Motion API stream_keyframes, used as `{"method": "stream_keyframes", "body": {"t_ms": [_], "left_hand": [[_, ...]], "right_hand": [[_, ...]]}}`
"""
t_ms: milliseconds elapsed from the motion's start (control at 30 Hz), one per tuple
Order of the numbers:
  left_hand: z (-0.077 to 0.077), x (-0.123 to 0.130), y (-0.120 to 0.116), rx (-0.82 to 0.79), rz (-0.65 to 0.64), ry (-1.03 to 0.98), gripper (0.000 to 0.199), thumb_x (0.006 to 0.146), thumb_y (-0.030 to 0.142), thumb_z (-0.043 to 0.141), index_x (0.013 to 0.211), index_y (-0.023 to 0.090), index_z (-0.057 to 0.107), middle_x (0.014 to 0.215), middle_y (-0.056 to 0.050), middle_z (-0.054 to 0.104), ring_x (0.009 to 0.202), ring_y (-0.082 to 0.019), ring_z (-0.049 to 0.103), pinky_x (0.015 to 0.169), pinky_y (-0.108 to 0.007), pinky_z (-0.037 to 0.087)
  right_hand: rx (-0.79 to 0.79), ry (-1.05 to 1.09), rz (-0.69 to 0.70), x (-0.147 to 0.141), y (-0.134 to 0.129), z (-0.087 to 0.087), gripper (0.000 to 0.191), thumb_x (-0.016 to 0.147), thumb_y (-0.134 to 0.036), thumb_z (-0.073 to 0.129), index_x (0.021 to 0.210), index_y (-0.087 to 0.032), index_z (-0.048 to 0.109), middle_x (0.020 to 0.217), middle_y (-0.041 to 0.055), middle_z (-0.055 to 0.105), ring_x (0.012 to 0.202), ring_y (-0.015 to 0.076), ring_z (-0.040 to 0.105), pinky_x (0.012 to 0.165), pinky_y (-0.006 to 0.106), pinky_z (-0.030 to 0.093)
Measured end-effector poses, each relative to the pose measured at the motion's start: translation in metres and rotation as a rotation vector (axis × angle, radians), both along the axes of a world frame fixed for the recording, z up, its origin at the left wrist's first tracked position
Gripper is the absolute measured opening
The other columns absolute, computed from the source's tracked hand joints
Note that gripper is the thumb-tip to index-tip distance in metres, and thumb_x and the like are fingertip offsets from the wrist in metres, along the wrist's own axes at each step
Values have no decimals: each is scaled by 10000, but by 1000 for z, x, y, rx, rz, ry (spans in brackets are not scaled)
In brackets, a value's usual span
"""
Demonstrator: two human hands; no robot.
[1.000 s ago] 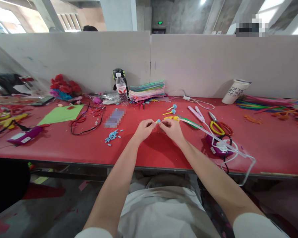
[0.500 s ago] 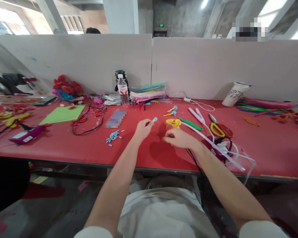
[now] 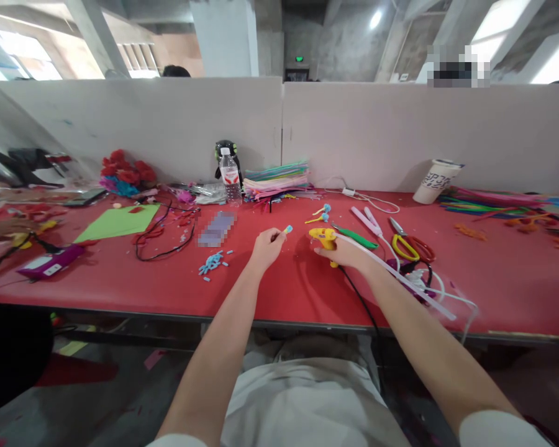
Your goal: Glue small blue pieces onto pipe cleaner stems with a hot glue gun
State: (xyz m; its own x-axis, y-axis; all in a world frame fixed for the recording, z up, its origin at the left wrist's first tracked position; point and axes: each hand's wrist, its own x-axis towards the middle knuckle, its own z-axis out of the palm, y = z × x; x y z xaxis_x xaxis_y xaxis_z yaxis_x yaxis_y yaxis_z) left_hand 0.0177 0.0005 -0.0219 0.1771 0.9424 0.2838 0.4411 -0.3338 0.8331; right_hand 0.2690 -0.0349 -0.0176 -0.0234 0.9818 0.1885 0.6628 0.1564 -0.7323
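My left hand (image 3: 267,248) is closed in a pinch on a small pipe-cleaner piece (image 3: 288,229) with a light blue tip, held above the red table. To its right, my right hand (image 3: 347,253) wraps round the handle of a yellow hot glue gun (image 3: 323,234), whose nozzle points left. A long clear glue stick (image 3: 403,279) sticks out of the gun's back. Short light blue pipe-cleaner pieces (image 3: 210,263) lie in a loose pile left of my left hand. Beyond the gun are two small yellow and blue pipe-cleaner pieces (image 3: 325,216).
Green-handled tweezers (image 3: 355,237), a pink hair-straightener-like tool (image 3: 368,222) and scissors (image 3: 405,246) lie at right. Behind stand a water bottle (image 3: 230,177), pipe-cleaner bundles (image 3: 277,176) and a paper cup (image 3: 435,182). Another person's hand (image 3: 0,230) shows far left. A black cord (image 3: 363,298) hangs over the front edge.
My right hand has closed round the glue gun's handle, and the gun has shifted slightly. My left hand stays almost still with its piece. Another person's hand has come in at far left.
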Motion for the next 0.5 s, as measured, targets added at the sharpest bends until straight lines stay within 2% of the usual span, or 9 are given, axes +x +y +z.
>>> {"method": "stream_keyframes", "body": {"t_ms": [67, 133, 200, 333, 500], "left_hand": [[-1, -1, 2, -4, 38, 7, 325, 833, 445, 533, 716, 158, 631, 605, 17, 512, 597, -115, 445, 574, -238, 305], [-2, -2, 3, -17, 93, 21, 300, 821, 419, 552, 692, 160, 626, 614, 7, 540, 608, -122, 465, 586, -242, 314], [-2, -3, 3, -35, 154, 40, 269, 815, 386, 559, 677, 163, 618, 632, -5, 568, 619, -130, 487, 598, -251, 324], [-3, -5, 3, -19, 198, 70, 254, 817, 372, 550, 669, 170, 596, 660, -20, 597, 637, -141, 517, 613, -262, 338], [-4, -4, 2, -6, 163, 63, 266, 817, 378, 544, 654, 171, 579, 625, -19, 581, 607, -136, 502, 603, -262, 337]], "right_hand": [[-32, 73, 42, -11, 13, -4, 291, 634, -469, 748, 721, -210, 649, 563, -20, 593, 492, 132, 520, 453, 241, 383], [-31, 234, 64, -22, 19, -9, 296, 695, -435, 692, 860, -191, 667, 736, 11, 680, 610, 153, 607, 537, 254, 477], [-43, 415, 54, -31, 18, -13, 303, 722, -425, 655, 878, -166, 658, 817, 44, 704, 710, 174, 657, 633, 276, 531], [-121, 557, 40, -42, 8, -17, 281, 691, -429, 682, 782, -164, 657, 746, 59, 704, 712, 194, 678, 700, 313, 562], [-89, 468, 43, -46, 0, -18, 276, 708, -460, 690, 761, -190, 661, 665, 34, 677, 626, 184, 653, 652, 323, 565]]}}
